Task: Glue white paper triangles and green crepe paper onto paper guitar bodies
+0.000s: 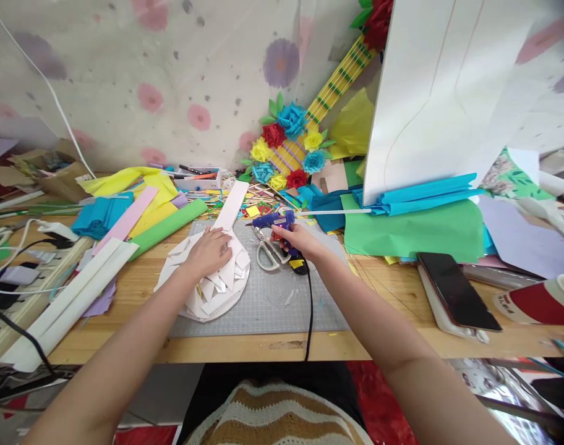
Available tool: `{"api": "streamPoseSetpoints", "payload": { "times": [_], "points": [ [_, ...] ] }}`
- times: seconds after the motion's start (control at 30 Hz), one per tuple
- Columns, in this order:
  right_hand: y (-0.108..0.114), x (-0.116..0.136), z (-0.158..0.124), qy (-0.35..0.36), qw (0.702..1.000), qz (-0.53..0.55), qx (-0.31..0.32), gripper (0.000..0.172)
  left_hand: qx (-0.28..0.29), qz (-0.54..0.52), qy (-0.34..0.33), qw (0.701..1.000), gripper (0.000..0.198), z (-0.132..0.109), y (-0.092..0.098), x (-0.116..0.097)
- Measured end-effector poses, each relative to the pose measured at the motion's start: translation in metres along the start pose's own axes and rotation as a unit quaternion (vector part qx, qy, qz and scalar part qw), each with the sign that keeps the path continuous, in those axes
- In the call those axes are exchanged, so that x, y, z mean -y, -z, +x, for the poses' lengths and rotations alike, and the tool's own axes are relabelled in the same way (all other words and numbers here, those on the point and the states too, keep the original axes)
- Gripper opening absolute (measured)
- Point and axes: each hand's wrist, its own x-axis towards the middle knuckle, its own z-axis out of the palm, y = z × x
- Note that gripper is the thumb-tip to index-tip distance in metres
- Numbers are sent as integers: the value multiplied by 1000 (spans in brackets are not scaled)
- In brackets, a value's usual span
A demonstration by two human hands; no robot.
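My left hand (209, 252) lies with its fingers laid over a white guitar-shaped paper piece (217, 296), where the round body meets the neck. Folded white strips stand up from that body. Gripped in my right hand (294, 240) is a blue glue gun (273, 219). Its nozzle points left, toward the white neck, and a long white glue stick (333, 212) sticks out behind. Just under the gun are scissors (269, 256) with pale handles. Both rest on a grey cutting mat (273, 315), and the gun's black cord (310, 309) runs over the table's front edge.
A yellow paper guitar (328, 99) with paper flowers leans at the back. Right of it stands a white board (421, 105) above green paper (412, 232). A phone (456, 287) and paper cup (537, 300) sit right. Rolled papers and a power strip (36, 287) lie left.
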Motion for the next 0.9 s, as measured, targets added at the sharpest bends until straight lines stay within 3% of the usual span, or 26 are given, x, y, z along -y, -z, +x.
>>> {"api": "streamPoseSetpoints", "payload": {
  "times": [0.2,0.4,0.67,0.9],
  "points": [
    [3,-1,2,-7,995,34,-94,30,3,-2,12,1000,41,7,4,-2],
    [22,-4,2,-16,979,33,-199,21,-16,-23,26,999,41,10,2,-2],
    [60,-35,-2,-22,940,-212,-265,36,-22,-61,105,992,31,15,1,-4],
    [63,-55,-11,-38,918,-297,-262,41,-34,-71,121,989,31,12,-2,-7]
  ]
}}
